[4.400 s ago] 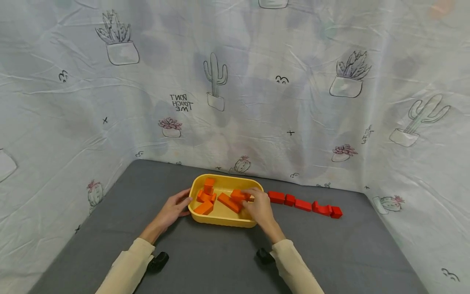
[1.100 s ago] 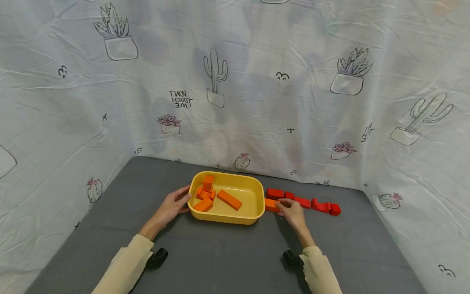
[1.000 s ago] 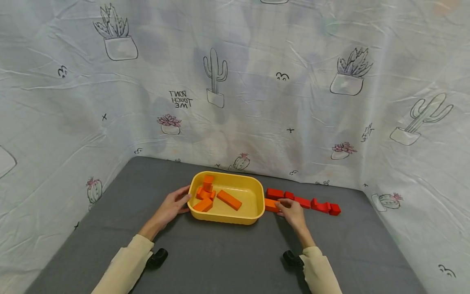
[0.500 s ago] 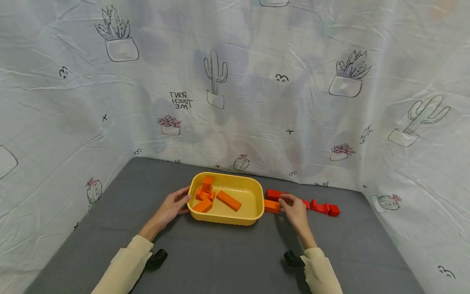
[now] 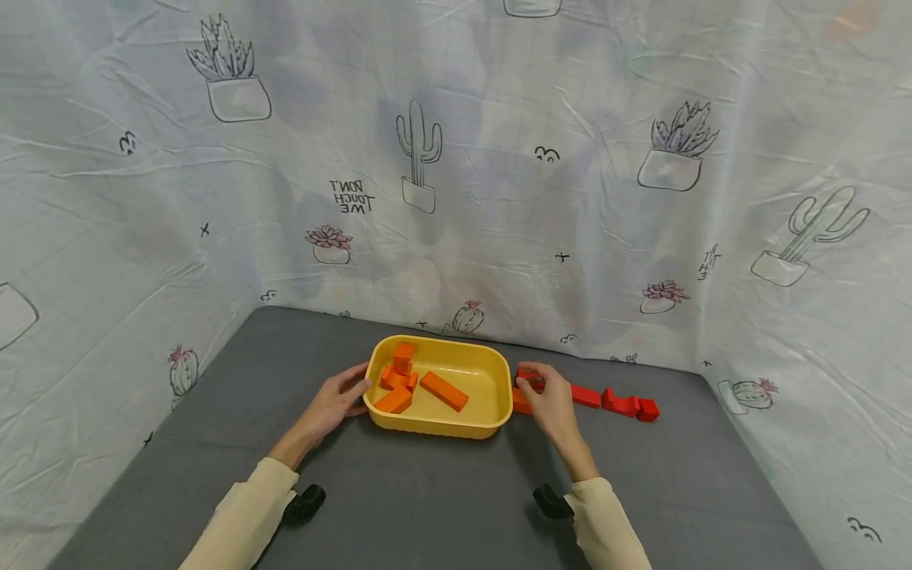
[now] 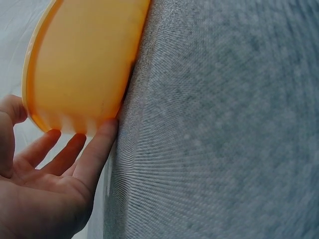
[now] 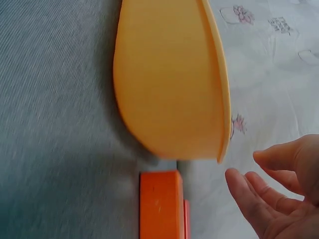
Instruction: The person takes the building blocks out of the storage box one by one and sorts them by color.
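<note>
A yellow plastic tub (image 5: 442, 427) stands on the grey table, with several orange blocks (image 5: 445, 390) in it. My left hand (image 5: 335, 405) is at the tub's left end, its fairly straight fingers touching the outer wall and its thumb by the rim, as the left wrist view shows. My right hand (image 5: 554, 402) hovers just right of the tub, over the near end of the block rows. Its fingers are loosely bent and hold nothing in the right wrist view. Below it, an orange block (image 7: 160, 204) lies close to the tub's right end.
A row of red blocks (image 5: 587, 397) runs right from the tub, including a notched red block (image 5: 620, 402); my right hand hides part of it. Behind the table (image 5: 427, 507) hangs a white cloth (image 5: 492, 237) printed with cacti.
My right hand took an orange block from the tub, set it in front of the red row and let go. Since then it has risen and moved left. My left hand stays at the tub.
</note>
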Demonstrator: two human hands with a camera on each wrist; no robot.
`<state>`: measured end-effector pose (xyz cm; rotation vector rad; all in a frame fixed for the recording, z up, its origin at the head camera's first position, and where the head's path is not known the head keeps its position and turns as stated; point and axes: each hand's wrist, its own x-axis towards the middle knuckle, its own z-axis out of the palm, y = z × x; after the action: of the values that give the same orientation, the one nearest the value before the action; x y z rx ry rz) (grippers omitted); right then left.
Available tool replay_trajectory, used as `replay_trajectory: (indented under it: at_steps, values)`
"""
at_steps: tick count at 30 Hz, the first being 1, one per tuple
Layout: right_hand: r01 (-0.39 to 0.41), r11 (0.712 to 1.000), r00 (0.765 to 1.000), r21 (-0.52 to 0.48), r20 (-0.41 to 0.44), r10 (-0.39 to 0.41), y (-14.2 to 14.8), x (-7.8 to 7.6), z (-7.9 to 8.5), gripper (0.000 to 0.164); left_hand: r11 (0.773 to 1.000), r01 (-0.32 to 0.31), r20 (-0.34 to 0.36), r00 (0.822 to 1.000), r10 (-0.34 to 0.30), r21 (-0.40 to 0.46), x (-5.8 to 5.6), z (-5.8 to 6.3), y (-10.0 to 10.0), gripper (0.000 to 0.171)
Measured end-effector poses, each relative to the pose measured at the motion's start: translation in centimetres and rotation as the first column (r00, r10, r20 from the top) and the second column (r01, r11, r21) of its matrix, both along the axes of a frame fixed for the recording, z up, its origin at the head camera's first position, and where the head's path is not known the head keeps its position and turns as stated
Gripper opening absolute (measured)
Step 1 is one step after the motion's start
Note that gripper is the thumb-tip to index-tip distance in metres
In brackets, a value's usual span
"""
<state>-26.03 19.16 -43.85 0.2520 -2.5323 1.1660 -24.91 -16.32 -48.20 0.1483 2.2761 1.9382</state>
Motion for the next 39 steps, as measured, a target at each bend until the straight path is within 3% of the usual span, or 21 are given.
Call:
replay_trajectory:
  at_steps: [11,17,23,28,34,39]
  values:
    - [-0.144,0.989,0.989,0.01,-0.027,0.145,-3.4,-0.3,0.0,0.028,1.0,0.006,0.004,1.0,-0.006,-0.006,-0.1,0.0,0.0,0.049]
    - [-0.258,0.964,0.965,0.072,0.058,0.254,-4.9,-0.3,-1.0,0.033,1.0,0.008,0.001,1.0,-0.008,0.007,-0.2,-0.3,0.0,0.049]
    - [-0.347,0.915,0.934,0.204,0.161,0.319,-6.1,-1.0,-1.2,0.034,1.0,0.002,0.001,1.0,-0.002,0.01,-0.1,-0.3,0.0,0.048]
    - [-0.383,0.874,0.918,0.3,0.226,0.324,-6.7,-1.6,-1.0,0.031,1.0,0.015,-0.005,1.0,-0.015,0.013,0.0,-0.1,0.0,0.049]
    - [-0.461,0.801,0.883,0.382,0.292,0.368,-7.4,-2.1,-0.9,0.029,1.0,0.014,-0.008,1.0,-0.014,0.011,-0.1,-0.1,0.0,0.049]
    - [-0.478,0.774,0.872,0.414,0.332,0.361,-7.6,-2.4,-1.0,0.031,1.0,0.011,-0.008,1.0,-0.011,0.006,-0.1,-0.2,0.0,0.049]
